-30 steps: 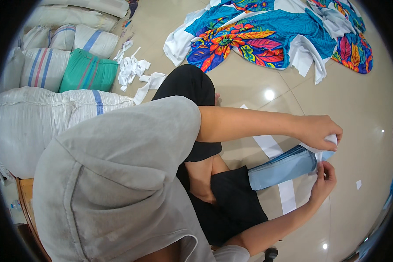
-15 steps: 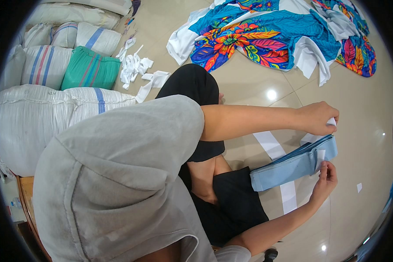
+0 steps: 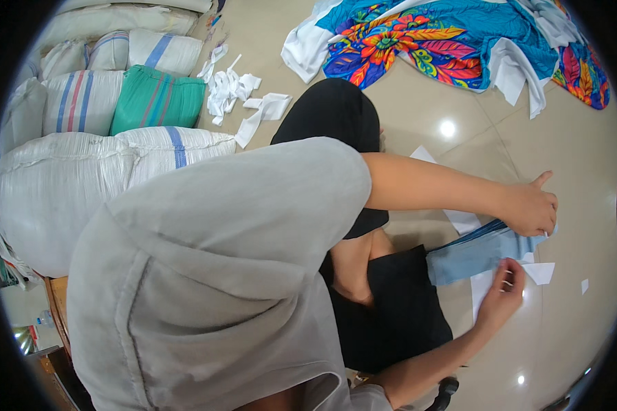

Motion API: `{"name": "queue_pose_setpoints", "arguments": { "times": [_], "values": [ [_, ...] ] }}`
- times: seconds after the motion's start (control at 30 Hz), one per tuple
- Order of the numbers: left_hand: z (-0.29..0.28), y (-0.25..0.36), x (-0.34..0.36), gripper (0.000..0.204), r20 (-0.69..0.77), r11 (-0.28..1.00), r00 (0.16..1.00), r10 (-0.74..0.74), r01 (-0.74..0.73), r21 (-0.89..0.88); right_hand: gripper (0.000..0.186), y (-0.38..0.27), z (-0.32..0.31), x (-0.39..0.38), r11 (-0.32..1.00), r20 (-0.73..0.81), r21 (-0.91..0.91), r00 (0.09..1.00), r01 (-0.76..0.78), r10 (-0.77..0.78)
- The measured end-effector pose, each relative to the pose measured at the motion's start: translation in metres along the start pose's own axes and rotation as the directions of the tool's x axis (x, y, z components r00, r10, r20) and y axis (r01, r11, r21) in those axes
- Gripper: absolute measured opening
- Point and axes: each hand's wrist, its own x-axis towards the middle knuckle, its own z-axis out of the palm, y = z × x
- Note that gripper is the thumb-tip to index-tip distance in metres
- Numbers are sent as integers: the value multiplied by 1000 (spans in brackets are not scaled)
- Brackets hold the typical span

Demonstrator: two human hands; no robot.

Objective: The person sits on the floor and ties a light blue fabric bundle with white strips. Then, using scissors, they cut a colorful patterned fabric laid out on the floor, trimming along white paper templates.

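Observation:
My left hand point(image 3: 533, 209) is curled over the far end of a long folded light blue bundle point(image 3: 469, 260), index finger raised, the other fingertips gripping that end. Just below the bundle my right hand point(image 3: 504, 288) is closed, with small white bits showing among its fingers; what they are is unclear. White strips point(image 3: 538, 272) lie under and around the bundle on the tiled floor point(image 3: 562, 322). The bundle's near end rests by my black-clad leg point(image 3: 391, 315). My grey shirt point(image 3: 206, 233) fills much of the lower left.
Stuffed white sacks point(image 3: 75, 185) and a green one point(image 3: 154, 103) are piled at left. White scraps point(image 3: 230, 89) lie beside them. A heap of colourful floral fabric point(image 3: 425, 48) with white pieces spreads at top right. Wooden furniture point(image 3: 57, 308) stands at lower left.
The view has shifted slightly. My left hand has moved down onto the bundle's end, index finger lifting. My right hand has curled just below the bundle, and a white piece now sticks out rightward.

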Motion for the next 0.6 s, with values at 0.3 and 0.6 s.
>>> {"name": "queue_pose_setpoints", "arguments": {
  "times": [0.3,0.6],
  "values": [
    [4,-4,-1,18,220,993,968,-119,110,54,28,-32,52,-76,966,125,-187,980,178,-156],
    [-4,-3,-5,18,245,986,956,-164,168,6,12,-21,57,-74,941,109,-190,959,279,-263]
  ]
}}
